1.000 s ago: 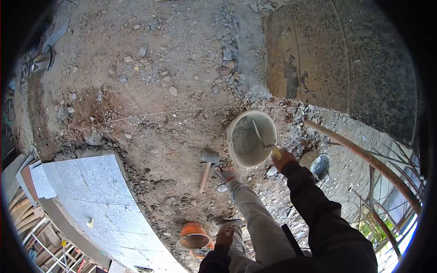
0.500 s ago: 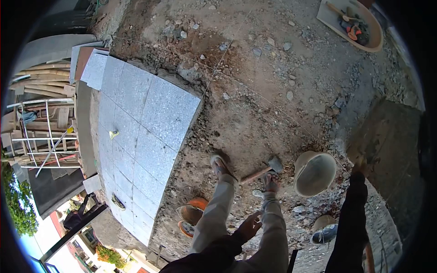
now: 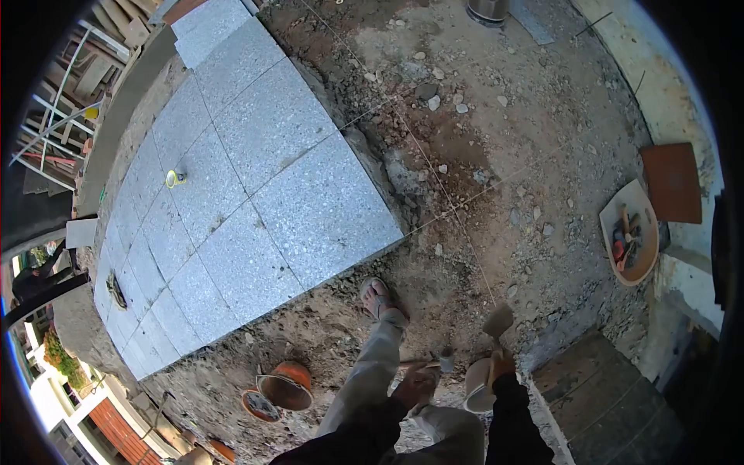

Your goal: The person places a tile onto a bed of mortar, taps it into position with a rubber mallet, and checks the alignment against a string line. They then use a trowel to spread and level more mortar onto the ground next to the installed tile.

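Note:
My right hand (image 3: 504,363) is closed on a trowel, its blade (image 3: 497,319) pointing away from me over the soil. Directly beneath that hand is a pale bucket (image 3: 478,391), partly hidden by my forearm. My left hand (image 3: 413,387) hangs above my rear foot, apparently empty with its fingers loosely apart; hand and foot overlap in view. Just beyond it a hammer (image 3: 446,359) lies on the ground, its wooden handle partly covered. My front foot, in a sandal, stands by the edge of the grey speckled tiles (image 3: 325,209).
Strings (image 3: 422,155) cross over the stony soil. An orange bucket (image 3: 293,385) lies to the left. A tub with tools (image 3: 649,252) and a brown tile (image 3: 673,182) are at the right, near a dark board (image 3: 608,395). A yellow-rimmed object (image 3: 174,179) sits on the tiles.
My view has turned and shifted toward the tiles. My right hand has come from over the dark board to above the pale bucket, the trowel now plainly visible. My front foot is nearer the tile corner.

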Demonstrator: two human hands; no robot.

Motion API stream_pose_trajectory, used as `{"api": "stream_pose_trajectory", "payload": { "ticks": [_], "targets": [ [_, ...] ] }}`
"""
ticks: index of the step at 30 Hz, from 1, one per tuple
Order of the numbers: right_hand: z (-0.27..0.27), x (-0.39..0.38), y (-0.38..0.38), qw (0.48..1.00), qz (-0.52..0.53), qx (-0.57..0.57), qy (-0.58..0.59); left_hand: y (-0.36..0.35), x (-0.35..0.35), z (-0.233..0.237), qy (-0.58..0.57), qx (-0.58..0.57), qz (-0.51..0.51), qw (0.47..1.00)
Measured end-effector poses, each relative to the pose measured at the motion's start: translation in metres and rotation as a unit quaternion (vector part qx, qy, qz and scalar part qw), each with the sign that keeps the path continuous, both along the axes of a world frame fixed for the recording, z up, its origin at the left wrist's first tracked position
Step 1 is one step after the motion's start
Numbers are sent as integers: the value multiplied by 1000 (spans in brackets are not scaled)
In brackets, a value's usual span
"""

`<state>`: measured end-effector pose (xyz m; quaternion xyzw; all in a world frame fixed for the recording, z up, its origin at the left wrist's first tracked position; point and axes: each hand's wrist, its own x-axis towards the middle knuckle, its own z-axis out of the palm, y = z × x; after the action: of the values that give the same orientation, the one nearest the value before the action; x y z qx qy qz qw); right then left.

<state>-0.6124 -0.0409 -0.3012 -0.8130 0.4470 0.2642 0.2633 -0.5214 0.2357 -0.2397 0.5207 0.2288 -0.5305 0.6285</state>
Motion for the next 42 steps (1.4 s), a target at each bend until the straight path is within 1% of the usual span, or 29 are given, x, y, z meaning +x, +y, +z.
{"api": "stream_pose_trajectory", "payload": {
  "ticks": [2,4,5,6,7,8,9,10,11,12,13,14,15,16,19,20,23,26,29,30,33,34,35,36,39,42],
  "targets": [
    [-7,86,21,998,18,61,-14,7,24,-14,-29,71,1,997],
    [-33,158,34,982,128,71,-117,10,31,-26,-46,147,0,988],
    [-7,220,56,978,0,199,-57,8,32,-27,-52,152,7,987],
    [20,284,78,949,-136,285,16,3,32,-28,-58,157,13,986],
    [11,318,88,964,-79,249,41,-1,33,-30,-65,162,17,984],
    [-21,337,85,973,0,225,43,-3,54,-17,-68,127,4,990],
    [-47,357,83,976,169,138,-1,-9,64,-16,-75,102,-4,992],
    [-52,387,90,968,220,124,-3,-14,73,-16,-84,75,-15,993],
    [-55,417,98,957,270,109,-6,-18,79,-19,-95,53,-24,994],
    [-44,448,114,954,275,119,6,-22,82,-26,-146,43,-20,988],
    [-32,480,130,951,281,129,18,-22,92,-30,-173,60,-47,982],
    [-35,502,137,931,355,87,5,-23,109,-33,-199,77,-71,974],
    [-48,521,140,928,359,95,0,-25,126,-35,-223,95,-94,966],
    [-64,538,142,926,364,104,-3,-28,141,-36,-267,150,-139,942],
    [-74,579,160,926,354,119,51,-42,181,-48,-344,195,-60,917],
    [-75,594,169,927,347,122,76,-45,195,-45,-353,219,-59,908],
    [-110,617,159,895,433,98,35,-77,196,-52,-383,249,12,890],
    [-93,626,167,921,357,149,53,-114,191,-51,-332,195,-44,922],
    [-102,629,167,909,385,157,34,-138,183,-54,-348,176,-42,920],
    [-101,629,166,905,393,159,34,-141,181,-54,-338,170,-56,924],
    [-102,623,171,900,406,150,51,-139,179,-57,-341,177,-36,922],
    [-103,619,173,909,377,174,28,-139,179,-59,-345,181,-23,921],
    [-107,618,174,906,389,165,25,-138,179,-61,-348,185,-9,919],
    [-112,617,174,902,401,155,22,-137,178,-62,-350,189,6,918],
    [-136,611,171,885,447,128,-3,-133,179,-63,-337,192,0,922],
    [-162,600,165,883,453,117,-30,-130,183,-62,-327,194,9,925]
  ]
}}
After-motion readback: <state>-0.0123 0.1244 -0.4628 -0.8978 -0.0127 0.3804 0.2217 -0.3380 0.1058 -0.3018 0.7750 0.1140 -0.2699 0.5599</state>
